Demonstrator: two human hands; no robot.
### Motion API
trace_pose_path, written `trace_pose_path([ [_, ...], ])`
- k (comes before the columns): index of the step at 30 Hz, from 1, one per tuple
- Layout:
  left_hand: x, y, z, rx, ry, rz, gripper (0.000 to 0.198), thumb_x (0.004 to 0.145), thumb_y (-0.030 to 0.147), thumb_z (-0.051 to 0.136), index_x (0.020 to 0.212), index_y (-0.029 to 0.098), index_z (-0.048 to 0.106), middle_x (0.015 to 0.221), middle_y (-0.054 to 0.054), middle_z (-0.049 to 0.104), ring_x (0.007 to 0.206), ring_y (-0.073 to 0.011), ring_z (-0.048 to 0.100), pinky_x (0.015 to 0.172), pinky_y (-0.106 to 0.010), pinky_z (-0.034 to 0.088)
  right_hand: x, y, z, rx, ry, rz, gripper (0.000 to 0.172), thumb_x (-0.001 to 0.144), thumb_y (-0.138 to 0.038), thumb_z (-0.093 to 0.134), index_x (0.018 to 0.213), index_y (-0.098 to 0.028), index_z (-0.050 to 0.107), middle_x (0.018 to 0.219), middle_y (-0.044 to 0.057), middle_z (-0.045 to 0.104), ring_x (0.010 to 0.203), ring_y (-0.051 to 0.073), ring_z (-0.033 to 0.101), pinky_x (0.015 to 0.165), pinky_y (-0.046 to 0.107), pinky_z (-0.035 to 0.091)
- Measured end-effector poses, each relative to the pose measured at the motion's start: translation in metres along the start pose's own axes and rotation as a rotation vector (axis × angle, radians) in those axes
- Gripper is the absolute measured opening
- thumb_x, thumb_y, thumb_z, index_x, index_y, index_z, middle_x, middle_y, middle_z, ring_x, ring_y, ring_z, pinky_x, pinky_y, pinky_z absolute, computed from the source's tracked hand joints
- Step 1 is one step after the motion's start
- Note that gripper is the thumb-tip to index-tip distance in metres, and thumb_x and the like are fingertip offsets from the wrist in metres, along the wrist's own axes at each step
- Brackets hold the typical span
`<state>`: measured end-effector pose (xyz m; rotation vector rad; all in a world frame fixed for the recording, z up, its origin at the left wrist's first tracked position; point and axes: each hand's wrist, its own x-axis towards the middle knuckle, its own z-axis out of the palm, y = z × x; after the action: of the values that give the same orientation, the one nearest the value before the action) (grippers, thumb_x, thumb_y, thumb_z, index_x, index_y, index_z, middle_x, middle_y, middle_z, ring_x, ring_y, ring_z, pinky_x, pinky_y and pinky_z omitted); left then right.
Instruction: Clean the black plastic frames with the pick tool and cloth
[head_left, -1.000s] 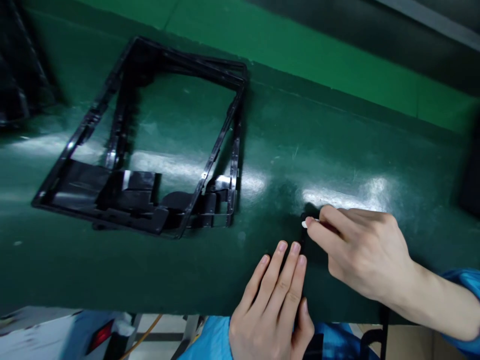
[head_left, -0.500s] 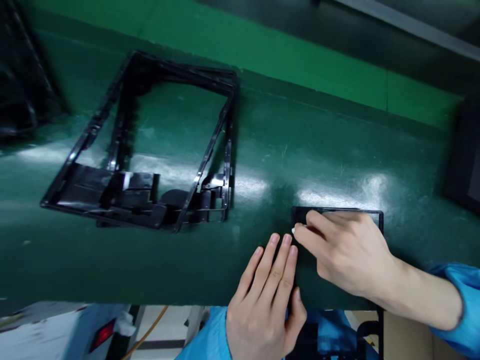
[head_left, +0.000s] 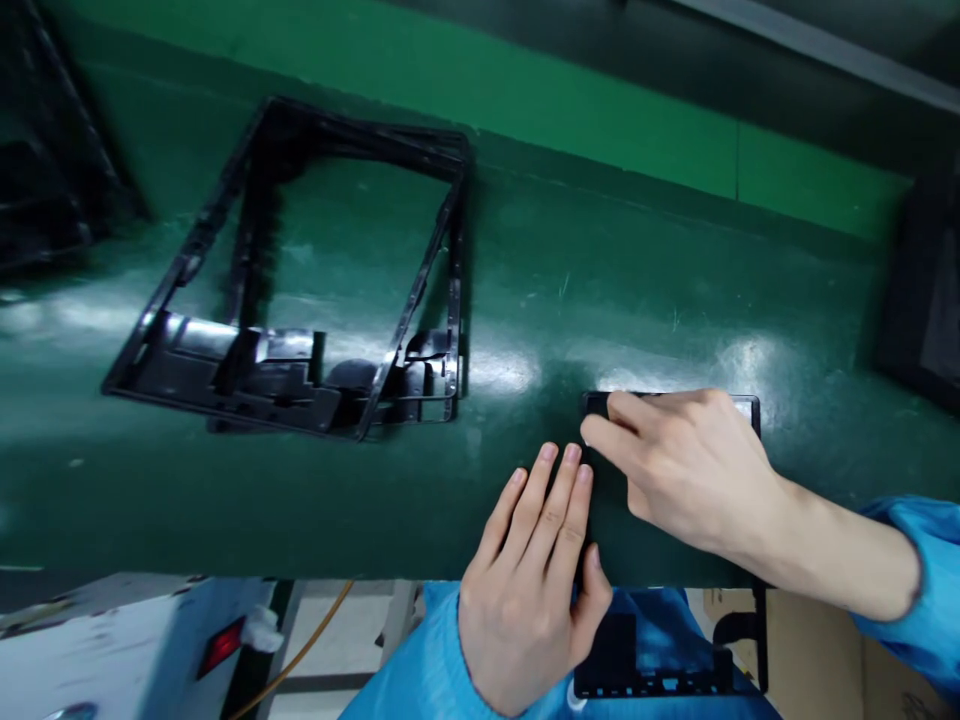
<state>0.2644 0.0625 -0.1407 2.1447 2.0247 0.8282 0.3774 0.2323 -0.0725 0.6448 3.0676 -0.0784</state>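
Observation:
A black plastic frame (head_left: 756, 415) lies on the green table (head_left: 525, 300) at the lower right, its near end with cutouts jutting past the table edge. My left hand (head_left: 529, 580) rests flat with fingers stretched out, along the left side of this frame. Over the frame's far left corner, my right hand (head_left: 686, 465) has its fingers closed in a pinch. A tiny whitish tip shows under those fingertips, but what it belongs to is hidden.
Black plastic frames (head_left: 240, 408) lie stacked askew at left centre. More dark parts (head_left: 52, 170) sit at the far left, and a dark box (head_left: 922, 300) at the right edge. Below the table are a white-blue machine (head_left: 135, 650), an orange cable (head_left: 315, 635) and cardboard (head_left: 814, 650).
The scene has shifted slightly upward as the camera moved. Both hands keep nearly the same places on the frame, and less of the whitish tip shows under my right fingertips.

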Motion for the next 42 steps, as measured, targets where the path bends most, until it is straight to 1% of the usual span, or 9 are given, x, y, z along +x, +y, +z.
trace_pose_path([
  [6, 0.001, 0.001, -0.001, -0.019, -0.017, -0.016, 0.056, 0.095, 0.011, 0.054, 0.150, -0.002, 0.054, 0.160, -0.019, 0.054, 0.158, -0.0329, 0.040, 0.129, -0.047, 0.035, -0.006, -0.001, 0.004, 0.034, 0.028, 0.066, 0.027, 0.077, 0.000, 0.049, 0.087, -0.021, 0.062, 0.071, -0.002, 0.059, 0.049, 0.015, 0.036, 0.052, 0.034, 0.010],
  [9, 0.001, 0.001, -0.002, -0.033, -0.022, -0.027, 0.056, 0.097, 0.013, 0.052, 0.151, -0.001, 0.053, 0.161, -0.017, 0.054, 0.159, -0.0319, 0.039, 0.129, -0.046, 0.033, -0.011, -0.003, 0.005, 0.083, 0.010, 0.037, 0.026, 0.081, 0.000, 0.048, 0.086, -0.021, 0.063, 0.071, -0.002, 0.059, 0.051, 0.015, 0.040, 0.053, 0.034, 0.012],
  [14, -0.001, 0.002, 0.000, -0.033, -0.033, -0.051, 0.055, 0.099, 0.014, 0.052, 0.153, 0.000, 0.052, 0.164, -0.016, 0.049, 0.160, -0.0317, 0.035, 0.130, -0.045, 0.032, -0.013, -0.004, 0.007, 0.076, 0.087, 0.051, 0.027, 0.088, 0.001, 0.047, 0.086, -0.019, 0.066, 0.070, -0.001, 0.058, 0.054, 0.015, 0.043, 0.054, 0.034, 0.017],
  [17, -0.002, 0.004, 0.000, -0.036, -0.028, -0.056, 0.054, 0.099, 0.014, 0.051, 0.152, 0.000, 0.053, 0.164, -0.015, 0.050, 0.160, -0.0309, 0.035, 0.131, -0.044, 0.031, -0.012, -0.003, 0.007, 0.087, 0.054, 0.034, 0.030, 0.089, 0.001, 0.045, 0.087, -0.019, 0.067, 0.071, -0.001, 0.059, 0.054, 0.015, 0.044, 0.054, 0.034, 0.018],
  [28, -0.004, 0.003, -0.005, -0.034, -0.025, -0.054, 0.050, 0.102, 0.018, 0.052, 0.149, 0.003, 0.056, 0.161, -0.017, 0.054, 0.157, -0.0331, 0.042, 0.127, -0.047, 0.037, 0.000, 0.002, 0.006, -0.085, 0.081, 0.048, 0.032, 0.088, 0.001, 0.046, 0.093, -0.020, 0.070, 0.073, 0.000, 0.066, 0.053, 0.015, 0.050, 0.053, 0.032, 0.018],
  [32, -0.036, 0.017, -0.014, -0.054, 0.052, -0.180, 0.032, 0.098, 0.020, 0.065, 0.129, 0.016, 0.071, 0.130, -0.012, 0.074, 0.128, -0.0314, 0.066, 0.106, -0.044, 0.053, -0.002, 0.000, 0.007, -0.103, 0.092, 0.048, 0.035, 0.080, 0.004, 0.046, 0.089, -0.020, 0.069, 0.070, 0.000, 0.062, 0.051, 0.015, 0.045, 0.053, 0.033, 0.015],
  [34, -0.054, 0.024, -0.016, -0.007, 0.026, -0.209, 0.035, 0.099, 0.024, 0.065, 0.133, 0.018, 0.070, 0.111, -0.011, 0.077, 0.104, -0.0285, 0.072, 0.088, -0.041, 0.056, -0.002, 0.000, 0.009, -0.116, 0.090, 0.057, 0.033, 0.079, 0.004, 0.047, 0.087, -0.021, 0.067, 0.068, -0.001, 0.059, 0.050, 0.015, 0.040, 0.053, 0.033, 0.013],
  [38, -0.072, 0.031, -0.009, -0.073, -0.102, -0.253, 0.062, 0.106, 0.025, 0.056, 0.165, 0.014, 0.039, 0.082, -0.004, 0.073, 0.069, -0.0189, 0.069, 0.063, -0.032, 0.056, -0.002, 0.000, 0.012, -0.130, 0.073, 0.084, 0.031, 0.079, 0.002, 0.049, 0.088, -0.021, 0.067, 0.067, -0.001, 0.057, 0.050, 0.015, 0.033, 0.054, 0.034, 0.009],
  [42, -0.069, 0.034, 0.000, -0.285, -0.075, -0.322, 0.066, 0.108, 0.013, 0.046, 0.170, 0.020, 0.024, 0.074, 0.001, 0.071, 0.058, -0.0138, 0.067, 0.054, -0.025, 0.054, -0.009, -0.005, 0.014, -0.098, 0.085, 0.092, 0.031, 0.083, 0.001, 0.050, 0.091, -0.022, 0.069, 0.068, -0.001, 0.059, 0.051, 0.015, 0.037, 0.054, 0.034, 0.009],
])
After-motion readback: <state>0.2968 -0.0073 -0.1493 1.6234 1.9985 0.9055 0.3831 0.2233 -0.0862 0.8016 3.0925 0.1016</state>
